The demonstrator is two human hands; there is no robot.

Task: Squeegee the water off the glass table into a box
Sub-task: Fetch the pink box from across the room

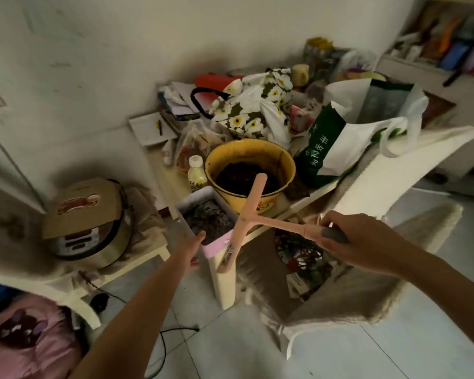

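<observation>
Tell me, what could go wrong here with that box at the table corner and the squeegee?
1. The box is at the table corner, gripped only by the left hand; it could tip and spill its dark contents onto the floor.
2. The squeegee in the right hand reaches over the yellow basin; a swing might knock it or the small bottle beside it.

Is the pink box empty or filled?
Filled. The box holds grey clumpy matter nearly up to its rim; what it is, cannot tell.

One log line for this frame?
left hand: grips box | right hand: holds squeegee, blade by box | box: dark contents
</observation>
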